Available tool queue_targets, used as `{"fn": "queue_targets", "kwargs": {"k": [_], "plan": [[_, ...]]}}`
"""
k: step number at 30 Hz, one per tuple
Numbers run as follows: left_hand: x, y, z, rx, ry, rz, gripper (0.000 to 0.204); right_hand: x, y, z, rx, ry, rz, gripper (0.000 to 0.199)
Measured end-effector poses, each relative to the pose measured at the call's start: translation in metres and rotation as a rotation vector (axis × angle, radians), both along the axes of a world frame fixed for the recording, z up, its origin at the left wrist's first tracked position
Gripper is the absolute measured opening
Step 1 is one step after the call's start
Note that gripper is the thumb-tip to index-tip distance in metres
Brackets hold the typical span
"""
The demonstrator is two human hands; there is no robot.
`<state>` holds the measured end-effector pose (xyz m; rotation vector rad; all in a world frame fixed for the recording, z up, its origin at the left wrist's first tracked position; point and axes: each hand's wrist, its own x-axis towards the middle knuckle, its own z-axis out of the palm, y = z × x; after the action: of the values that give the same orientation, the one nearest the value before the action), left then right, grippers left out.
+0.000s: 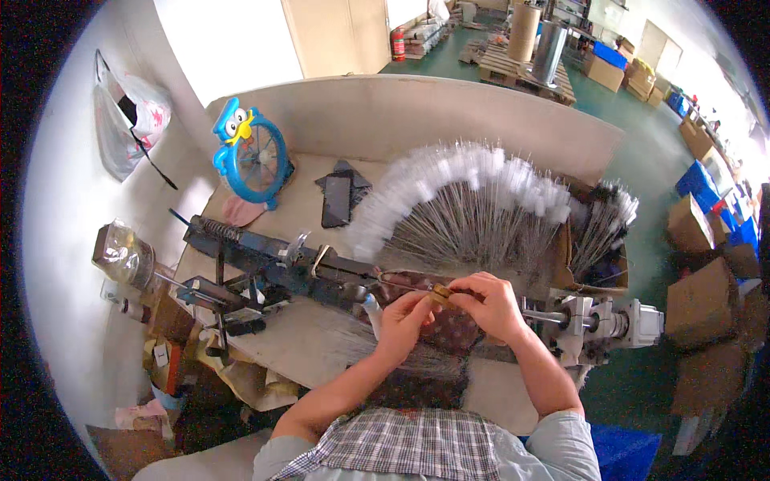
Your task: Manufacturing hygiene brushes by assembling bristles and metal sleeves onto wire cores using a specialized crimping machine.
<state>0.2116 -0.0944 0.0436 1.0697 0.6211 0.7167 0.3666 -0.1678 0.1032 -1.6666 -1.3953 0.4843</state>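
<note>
Just right of the middle, my left hand and my right hand meet in front of my chest. Both are closed, fingertips pinching a small yellowish-brown block between them. A thin wire runs from the block's left side toward the tip of a long black bench machine. Beneath my hands lies a dark reddish-brown patterned cloth. A whitish tube-shaped part stands beside my left hand. Beyond them spreads a large fan of wire-stemmed brushes with white bristles.
A metal shaft assembly sits right of my right forearm. Behind it, a cardboard box holds darker wire brushes. At the back left are a phone and a blue round fan with a cartoon duck head. A raised panel edges the table.
</note>
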Motion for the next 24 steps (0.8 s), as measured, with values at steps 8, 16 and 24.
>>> {"fn": "queue_targets", "kwargs": {"k": [8,16,24], "plan": [[0.006,0.002,-0.015,0.064,0.017,-0.071,0.016,0.007,-0.005,0.001,-0.043,-0.068,-0.025,0.020],[-0.014,0.008,-0.003,-0.211,-0.008,0.154,0.017,-0.004,0.002,0.015,0.086,-0.308,0.051,0.016],[-0.027,0.016,0.013,-0.390,-0.045,0.178,0.017,-0.038,0.053,-0.006,0.119,-0.459,0.000,0.016]]}}
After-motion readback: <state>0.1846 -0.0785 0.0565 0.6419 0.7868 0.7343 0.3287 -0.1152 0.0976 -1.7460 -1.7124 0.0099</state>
